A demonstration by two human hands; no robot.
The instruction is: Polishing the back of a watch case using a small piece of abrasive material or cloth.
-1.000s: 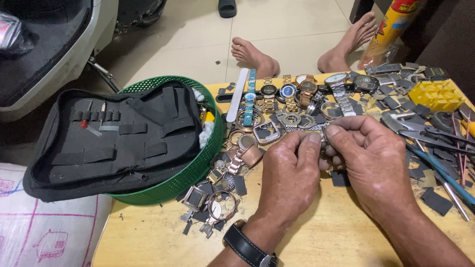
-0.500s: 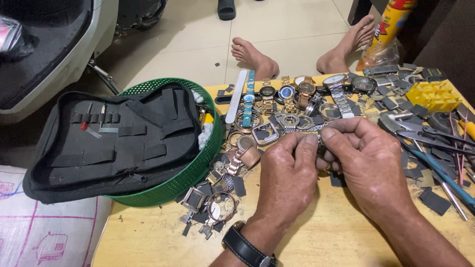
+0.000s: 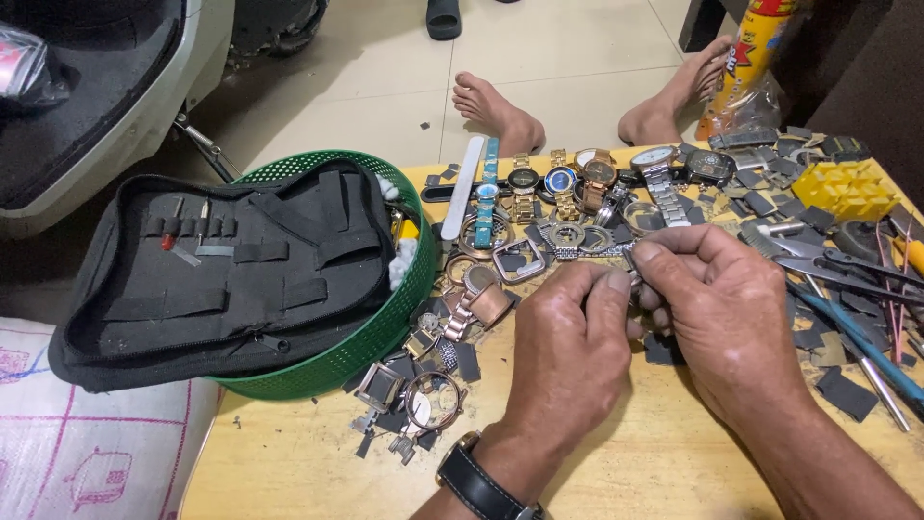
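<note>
both the left hand (image 3: 568,347) and right hand (image 3: 717,308) pinch a small metal watch part (image 3: 633,277), at the left hand's 1 o'clock, above the desk (image 3: 654,462).

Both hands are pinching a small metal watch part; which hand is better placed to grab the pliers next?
Probably the right hand. The pliers lie just beyond it on the table's right side, while the left hand, wearing the black wristwatch, sits farther away and would have to cross over.
</note>
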